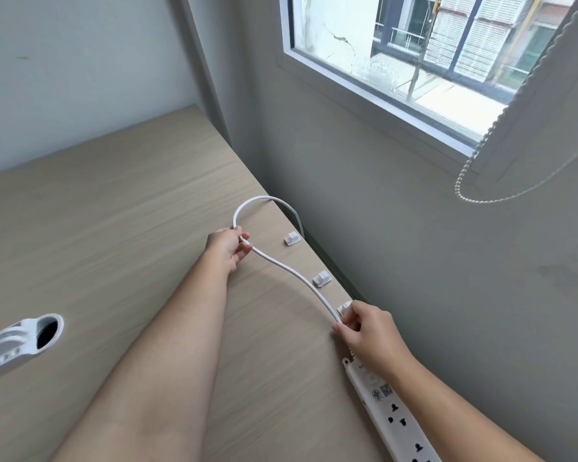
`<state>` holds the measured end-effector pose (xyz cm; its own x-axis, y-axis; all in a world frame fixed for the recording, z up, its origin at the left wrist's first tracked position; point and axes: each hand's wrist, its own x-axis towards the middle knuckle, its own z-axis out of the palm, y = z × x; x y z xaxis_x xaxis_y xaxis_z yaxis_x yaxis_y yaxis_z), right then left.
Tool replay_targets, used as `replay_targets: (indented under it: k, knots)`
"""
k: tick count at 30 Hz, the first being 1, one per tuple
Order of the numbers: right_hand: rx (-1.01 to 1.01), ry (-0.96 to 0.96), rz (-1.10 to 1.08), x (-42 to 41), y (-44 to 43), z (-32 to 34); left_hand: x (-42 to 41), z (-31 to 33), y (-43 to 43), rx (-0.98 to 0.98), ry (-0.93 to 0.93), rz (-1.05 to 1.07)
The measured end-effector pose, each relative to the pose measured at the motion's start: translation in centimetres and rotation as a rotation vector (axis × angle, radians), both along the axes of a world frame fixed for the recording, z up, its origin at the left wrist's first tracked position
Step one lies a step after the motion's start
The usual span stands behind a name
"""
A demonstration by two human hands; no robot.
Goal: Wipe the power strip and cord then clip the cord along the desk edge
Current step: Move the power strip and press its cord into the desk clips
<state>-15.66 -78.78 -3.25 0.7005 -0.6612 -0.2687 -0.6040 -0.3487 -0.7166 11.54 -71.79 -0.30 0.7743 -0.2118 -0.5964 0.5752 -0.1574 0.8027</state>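
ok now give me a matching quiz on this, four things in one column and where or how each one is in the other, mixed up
Column one:
1. left hand
2. right hand
3. power strip
4. middle clip

Column two:
A. lies flat by the right edge of the desk, nearest the camera
B. pinches the cord beside the nearest clip
C. holds the cord at its loop, farther up the desk
D. stuck on the desk with no cord in it

Pairs: 1-C, 2-B, 3-A, 4-D
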Motion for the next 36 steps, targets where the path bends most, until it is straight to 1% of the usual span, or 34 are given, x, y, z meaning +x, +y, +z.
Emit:
replay_targets:
  k: [3,5,7,9,13,19,25,32,36]
  knots:
    - [-0.035,-0.031,-0.069,-0.5,0.0,-0.1,-1.0,-0.4,-0.7,0.051,-0.131,-0.051]
    - [-0.013,-0.045,-0.103,-0.7,-0.2,-0.2,-1.9,-1.0,-1.0,0.126,-0.273,-0.180]
    - [0.019,-0.053,-0.113,-0.8,-0.3,-0.2,-2.8,-1.5,-0.9,0.256,-0.410,-0.335]
    - [0.055,-0.071,-0.121,-0.9,-0.4,-0.3,-3.5,-2.4,-0.7,0.356,-0.482,-0.421]
    - [0.037,-0.093,-0.129,-0.4,-0.5,-0.3,-4.5,-3.3,-0.3,0.455,-0.498,-0.458]
    - [-0.003,-0.127,-0.199,0.2,-0.3,-0.5,-5.0,-3.5,0.0,0.597,-0.609,-0.507]
    - [-0.099,-0.078,-0.194,1.5,-0.8,-0.6,-5.2,-4.0,0.3,0.602,-0.653,-0.506]
    - [-0.074,-0.089,-0.208,1.6,-0.9,-0.8,-5.1,-4.1,0.6,0.580,-0.658,-0.480]
    - [0.098,-0.151,-0.314,1.5,-2.2,-0.2,-5.1,-4.1,0.7,0.578,-0.638,-0.493]
